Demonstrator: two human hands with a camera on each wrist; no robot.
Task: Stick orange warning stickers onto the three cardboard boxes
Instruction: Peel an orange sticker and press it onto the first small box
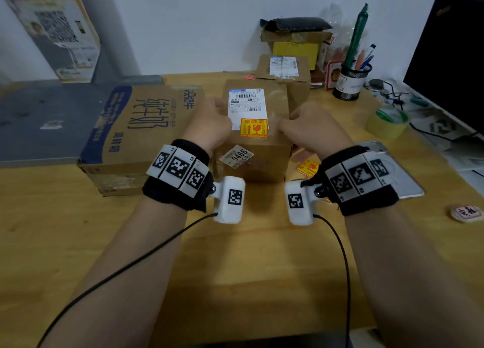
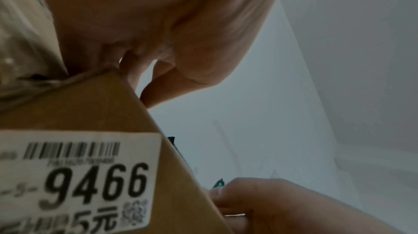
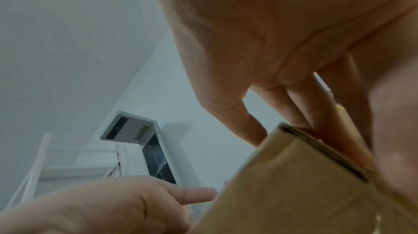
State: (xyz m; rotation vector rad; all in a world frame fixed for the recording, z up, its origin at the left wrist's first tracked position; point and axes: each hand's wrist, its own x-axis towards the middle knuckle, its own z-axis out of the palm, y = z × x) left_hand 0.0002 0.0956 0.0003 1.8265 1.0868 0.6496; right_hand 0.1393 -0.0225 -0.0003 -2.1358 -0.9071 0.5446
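Matt brown cardboard box (image 1: pixel 255 148) with glossy tape and paper labels stands on a smooth wooden desk (image 1: pixel 235 269).

Brown cardboard box (image 1: pixel 255 138), orange-and-yellow warning sticker (image 1: pixel 253 127) with red print on its top, white barcoded label (image 1: pixel 247 104) behind the sticker, blue-printed milk carton (image 1: pixel 136 127) left of the box

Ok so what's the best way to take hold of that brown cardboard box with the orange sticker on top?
Grip the brown cardboard box by its two upright side walls, one hand from each side, as the left hand and right hand are placed now. It looks too broad for one hand, and this keeps the orange warning sticker uncovered.
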